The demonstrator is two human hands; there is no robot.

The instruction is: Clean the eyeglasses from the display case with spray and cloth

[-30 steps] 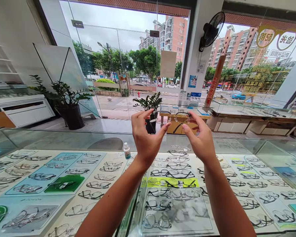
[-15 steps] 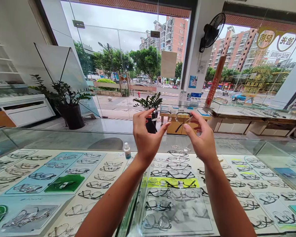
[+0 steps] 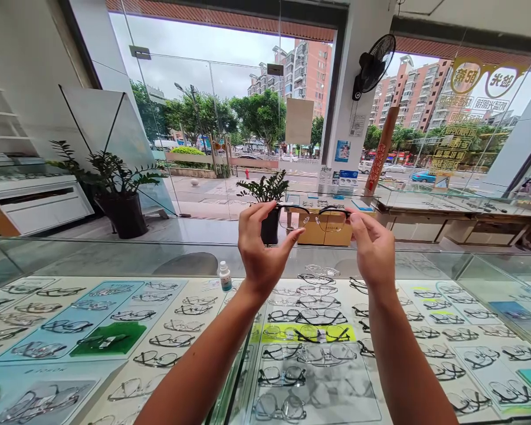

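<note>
I hold a pair of thin dark-rimmed glasses up at arm's length above a glass display counter. My left hand pinches the left end of the frame between thumb and fingers. My right hand pinches the right end the same way. The lenses face me, level, against the bright window behind.
Under the counter glass lie several rows of glasses on coloured cards. A small white bottle stands on the counter left of my left wrist. Potted plants, another display counter and a wall fan lie beyond.
Both hands have turned the glasses slightly, and the right fingers have closed more over the frame's end. The view has tipped down a little.
</note>
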